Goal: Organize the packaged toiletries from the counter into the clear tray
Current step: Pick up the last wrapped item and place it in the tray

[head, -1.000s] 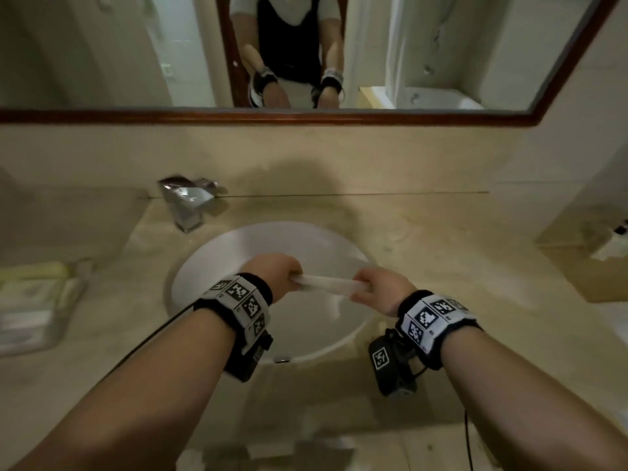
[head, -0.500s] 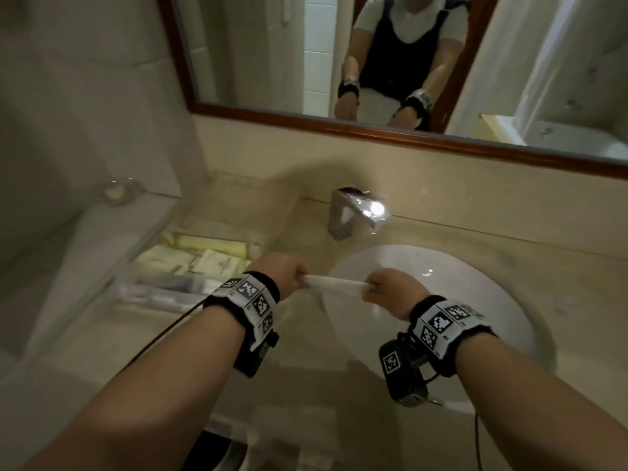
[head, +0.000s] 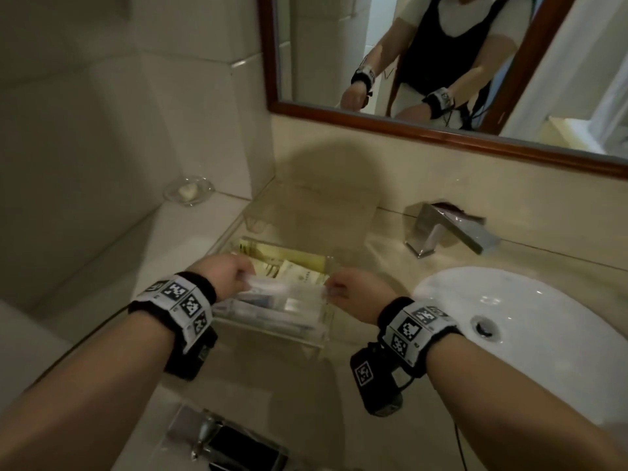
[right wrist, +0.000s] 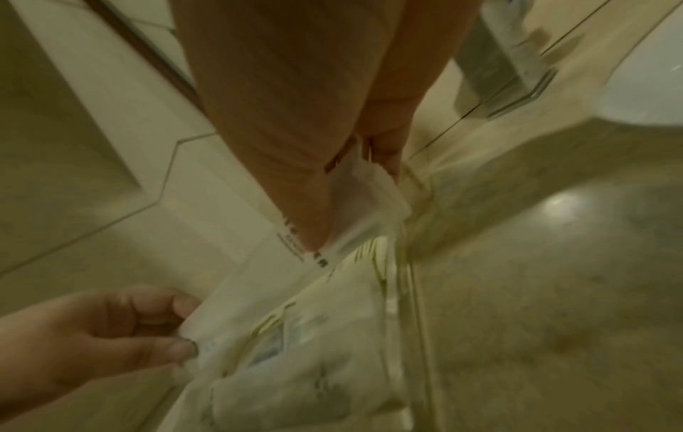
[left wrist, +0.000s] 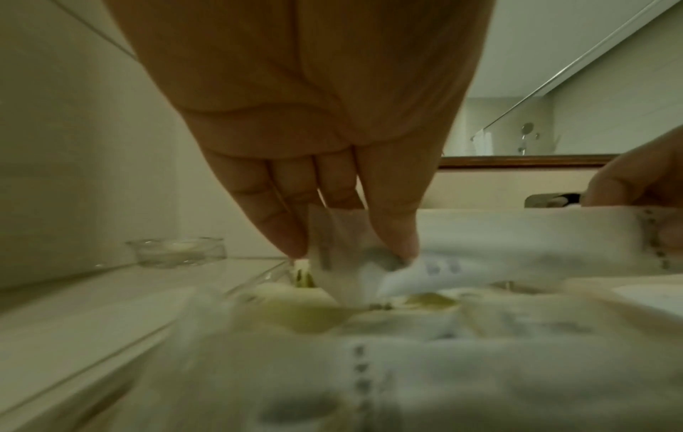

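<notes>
Set on the counter left of the sink: clear tray, already holding packets. Over it, long white sachet, pinched endwise by left hand and right hand (light, limp, crinkly; ends best).
</notes>
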### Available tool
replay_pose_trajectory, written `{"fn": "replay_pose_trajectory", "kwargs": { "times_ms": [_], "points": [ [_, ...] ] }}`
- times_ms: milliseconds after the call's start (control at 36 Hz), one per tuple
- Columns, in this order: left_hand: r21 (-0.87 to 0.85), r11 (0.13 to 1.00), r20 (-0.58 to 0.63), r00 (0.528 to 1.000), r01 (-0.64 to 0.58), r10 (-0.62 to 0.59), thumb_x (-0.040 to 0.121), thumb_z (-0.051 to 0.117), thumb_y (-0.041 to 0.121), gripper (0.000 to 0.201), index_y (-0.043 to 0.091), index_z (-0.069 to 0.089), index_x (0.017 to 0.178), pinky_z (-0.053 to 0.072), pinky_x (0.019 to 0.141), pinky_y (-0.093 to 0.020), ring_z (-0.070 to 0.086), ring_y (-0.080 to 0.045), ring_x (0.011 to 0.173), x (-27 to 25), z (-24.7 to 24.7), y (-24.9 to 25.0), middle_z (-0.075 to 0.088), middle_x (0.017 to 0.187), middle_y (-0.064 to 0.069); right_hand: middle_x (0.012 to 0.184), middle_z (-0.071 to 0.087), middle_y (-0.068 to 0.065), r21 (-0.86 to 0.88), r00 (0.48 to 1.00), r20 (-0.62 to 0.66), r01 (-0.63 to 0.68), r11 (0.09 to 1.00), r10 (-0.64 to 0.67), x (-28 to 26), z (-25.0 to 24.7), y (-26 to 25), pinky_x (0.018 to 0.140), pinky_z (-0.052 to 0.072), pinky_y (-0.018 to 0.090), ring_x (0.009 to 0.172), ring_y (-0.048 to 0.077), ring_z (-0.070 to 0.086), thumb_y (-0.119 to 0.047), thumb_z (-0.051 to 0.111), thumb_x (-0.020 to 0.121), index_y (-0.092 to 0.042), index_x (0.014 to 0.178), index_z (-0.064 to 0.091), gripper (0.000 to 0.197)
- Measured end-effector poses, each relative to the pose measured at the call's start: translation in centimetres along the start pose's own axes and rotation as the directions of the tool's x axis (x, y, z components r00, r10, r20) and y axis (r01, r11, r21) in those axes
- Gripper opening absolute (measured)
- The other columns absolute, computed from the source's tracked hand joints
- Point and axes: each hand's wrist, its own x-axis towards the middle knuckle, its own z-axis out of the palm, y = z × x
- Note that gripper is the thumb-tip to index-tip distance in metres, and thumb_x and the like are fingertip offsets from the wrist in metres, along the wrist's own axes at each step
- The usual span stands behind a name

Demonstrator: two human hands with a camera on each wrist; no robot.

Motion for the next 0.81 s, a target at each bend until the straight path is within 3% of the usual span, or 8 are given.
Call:
{"fn": "replay_pose_trajectory", "kwargs": {
  "times_ms": [222,444,639,806],
  "points": [
    [-0.003,1.000,0.042,0.999,0.031,-0.031,0.087,0.063,0.025,0.029,0.021,0.062,0.116,0.042,0.097,-0.025,0.057,-0.019,0.113,0.4,1.1,-3.7,0.062,0.121,-0.002,0.122,0.054,0.006,-0.089,0.995,0.088,0.046,0.995,-0.038,2.1,2.6,-2.1,0.090,0.045,0.032,0.110,0.026,0.054,-0.022,0.049,0.094,-0.015,0.119,0.059,0.028],
    [-0.056,0.998,-0.035,0.998,0.042,-0.044,0.088,0.059,0.019,0.024,0.017,0.061,0.112,0.044,0.092,-0.029,0.058,-0.024,0.107,1.5,1.5,-4.3,0.062,0.118,-0.008,0.121,0.056,0.005,-0.139,1.000,0.009,-0.003,0.990,0.004,3.2,3.0,-2.4,0.086,0.046,0.031,0.108,0.027,0.056,-0.024,0.047,0.095,-0.018,0.120,0.059,0.029],
    [-0.129,0.986,-0.036,0.993,0.105,-0.110,0.088,0.060,0.028,0.030,0.015,0.049,0.113,0.047,0.086,-0.032,0.060,-0.027,0.097,1.4,2.2,-4.5,0.062,0.109,-0.010,0.116,0.058,0.003,-0.150,0.999,0.043,-0.011,0.989,0.017,3.1,3.6,-2.7,0.078,0.041,0.026,0.104,0.023,0.056,-0.025,0.049,0.094,-0.018,0.112,0.061,0.024],
    [-0.126,0.989,0.007,0.997,0.081,-0.081,0.086,0.064,0.028,0.031,0.013,0.056,0.112,0.043,0.085,-0.025,0.057,-0.022,0.102,0.7,2.0,-5.0,0.058,0.116,-0.007,0.116,0.060,0.003,-0.156,1.000,0.008,-0.028,0.987,0.030,3.0,3.6,-2.9,0.085,0.049,0.032,0.103,0.025,0.058,-0.021,0.049,0.093,-0.018,0.111,0.063,0.023]
  ]
}}
